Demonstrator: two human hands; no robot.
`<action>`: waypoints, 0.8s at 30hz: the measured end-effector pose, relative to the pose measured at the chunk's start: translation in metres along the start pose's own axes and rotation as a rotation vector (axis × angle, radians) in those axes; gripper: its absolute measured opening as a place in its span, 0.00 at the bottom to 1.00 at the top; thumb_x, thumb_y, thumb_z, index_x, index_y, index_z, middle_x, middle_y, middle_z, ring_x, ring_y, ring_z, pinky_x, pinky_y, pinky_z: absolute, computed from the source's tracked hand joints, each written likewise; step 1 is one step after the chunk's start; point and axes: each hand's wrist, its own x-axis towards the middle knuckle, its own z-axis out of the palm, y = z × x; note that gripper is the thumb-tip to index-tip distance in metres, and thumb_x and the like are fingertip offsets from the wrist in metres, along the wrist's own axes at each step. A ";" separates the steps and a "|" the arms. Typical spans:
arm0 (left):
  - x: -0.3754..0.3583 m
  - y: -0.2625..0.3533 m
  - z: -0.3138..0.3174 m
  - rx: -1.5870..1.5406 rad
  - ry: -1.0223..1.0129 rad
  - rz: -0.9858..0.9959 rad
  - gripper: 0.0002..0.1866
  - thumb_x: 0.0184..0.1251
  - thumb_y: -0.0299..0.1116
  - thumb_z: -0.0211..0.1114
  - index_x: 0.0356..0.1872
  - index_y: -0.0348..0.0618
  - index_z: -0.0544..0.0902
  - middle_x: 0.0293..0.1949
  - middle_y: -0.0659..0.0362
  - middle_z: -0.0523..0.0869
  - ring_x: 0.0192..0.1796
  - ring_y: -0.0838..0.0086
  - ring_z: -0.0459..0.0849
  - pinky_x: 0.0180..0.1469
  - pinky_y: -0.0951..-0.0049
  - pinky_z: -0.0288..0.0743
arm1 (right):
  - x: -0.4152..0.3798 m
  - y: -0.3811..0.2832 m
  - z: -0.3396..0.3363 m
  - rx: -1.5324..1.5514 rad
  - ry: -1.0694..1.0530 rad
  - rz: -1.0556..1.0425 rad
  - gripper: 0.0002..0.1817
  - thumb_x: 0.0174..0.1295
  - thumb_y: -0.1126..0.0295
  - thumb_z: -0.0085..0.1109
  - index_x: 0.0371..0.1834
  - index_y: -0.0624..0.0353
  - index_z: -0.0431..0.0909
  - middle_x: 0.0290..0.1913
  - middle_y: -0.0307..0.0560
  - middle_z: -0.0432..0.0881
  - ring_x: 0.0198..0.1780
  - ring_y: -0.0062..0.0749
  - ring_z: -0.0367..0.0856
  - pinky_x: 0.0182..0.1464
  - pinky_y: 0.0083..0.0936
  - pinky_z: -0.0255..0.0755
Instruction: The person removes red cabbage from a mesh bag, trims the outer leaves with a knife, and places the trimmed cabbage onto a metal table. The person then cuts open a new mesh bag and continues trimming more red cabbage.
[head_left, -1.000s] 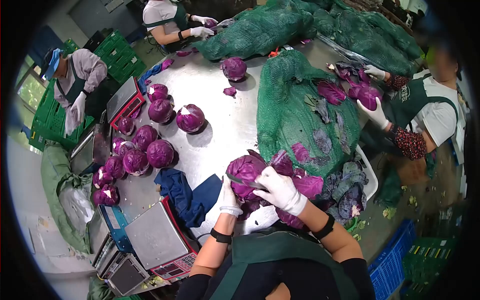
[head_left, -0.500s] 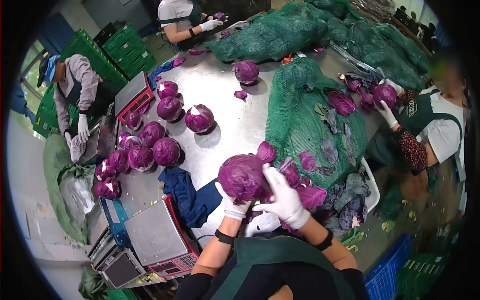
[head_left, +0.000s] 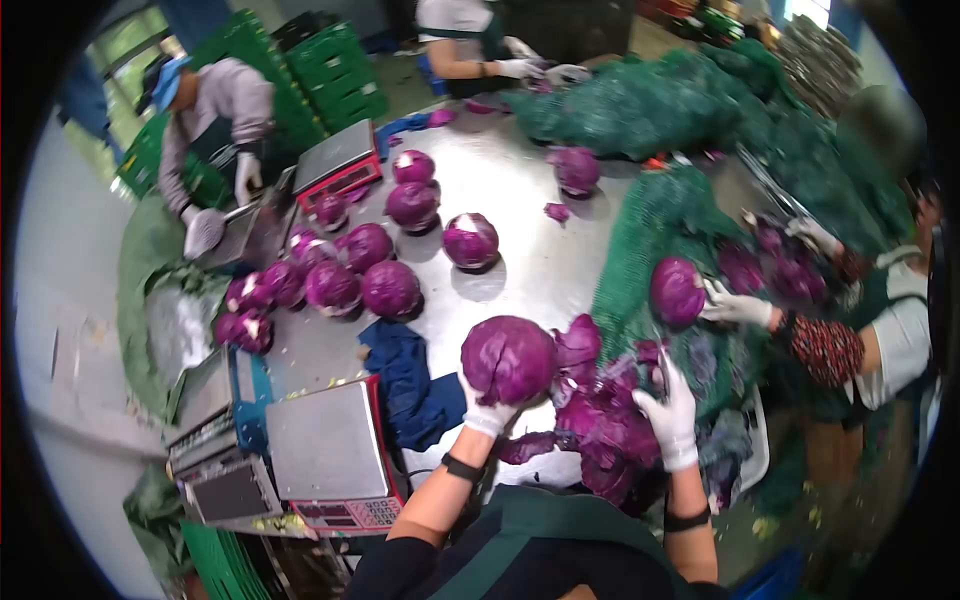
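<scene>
My left hand [head_left: 486,411], in a white glove, holds a trimmed red cabbage [head_left: 508,357] up over the near edge of the steel table [head_left: 530,255]. My right hand [head_left: 672,412], also gloved, is off to the right above a heap of loose purple leaves [head_left: 600,430]. Its fingers are closed around what looks like a knife [head_left: 659,356], whose thin blade is blurred and points up.
A red-edged scale [head_left: 328,447] and a blue cloth [head_left: 410,385] lie left of my arm. Several trimmed cabbages [head_left: 362,285] sit at the table's left. Green net sacks [head_left: 655,225] cover the right side. A co-worker's gloved hand [head_left: 735,306] holds another cabbage [head_left: 677,291]. Two more people work at the far side.
My left hand has lifted the cabbage clear and shifted it left. My right hand came off it and moved right over the leaf heap. The view swung right.
</scene>
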 end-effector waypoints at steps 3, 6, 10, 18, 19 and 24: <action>0.028 0.035 -0.003 -0.741 0.449 -0.128 0.42 0.52 0.72 0.45 0.66 0.61 0.60 0.66 0.59 0.62 0.68 0.58 0.60 0.62 0.45 0.61 | -0.034 0.019 -0.006 0.290 -0.313 0.408 0.25 0.48 0.75 0.67 0.53 0.61 0.74 0.32 0.38 0.80 0.28 0.19 0.77 0.29 0.16 0.72; 0.057 0.057 -0.044 -0.988 0.639 -0.024 0.47 0.47 0.79 0.40 0.65 0.61 0.62 0.66 0.60 0.64 0.66 0.56 0.63 0.58 0.45 0.66 | -0.041 0.017 -0.007 0.588 -0.369 0.623 0.19 0.58 0.74 0.58 0.53 0.65 0.73 0.31 0.40 0.81 0.19 0.14 0.71 0.22 0.13 0.66; 0.102 0.094 -0.095 -0.881 0.704 0.177 0.48 0.50 0.80 0.31 0.67 0.61 0.60 0.67 0.62 0.64 0.67 0.54 0.62 0.57 0.39 0.64 | -0.036 0.000 -0.012 0.690 -0.391 0.572 0.24 0.67 0.55 0.46 0.55 0.66 0.71 0.32 0.44 0.81 0.17 0.16 0.68 0.21 0.14 0.64; 0.152 0.207 -0.143 -0.802 0.571 0.609 0.43 0.61 0.66 0.44 0.71 0.56 0.44 0.71 0.48 0.50 0.71 0.49 0.51 0.65 0.44 0.57 | -0.039 0.029 -0.030 1.065 -0.128 0.706 0.37 0.66 0.41 0.31 0.62 0.64 0.64 0.34 0.44 0.82 0.15 0.17 0.63 0.18 0.16 0.62; 0.151 0.219 -0.131 -0.405 0.874 0.596 0.43 0.62 0.64 0.47 0.71 0.57 0.41 0.71 0.46 0.48 0.71 0.49 0.50 0.66 0.47 0.57 | -0.038 0.031 -0.024 0.941 -0.108 0.692 0.33 0.68 0.46 0.39 0.63 0.64 0.63 0.36 0.45 0.81 0.16 0.17 0.66 0.20 0.16 0.65; 0.146 0.147 -0.056 1.178 0.305 0.598 0.23 0.59 0.32 0.61 0.58 0.44 0.71 0.57 0.51 0.74 0.61 0.64 0.71 0.63 0.72 0.61 | -0.018 0.015 0.066 -0.042 -0.309 -0.070 0.38 0.49 0.63 0.68 0.64 0.59 0.62 0.60 0.55 0.69 0.57 0.38 0.74 0.57 0.28 0.68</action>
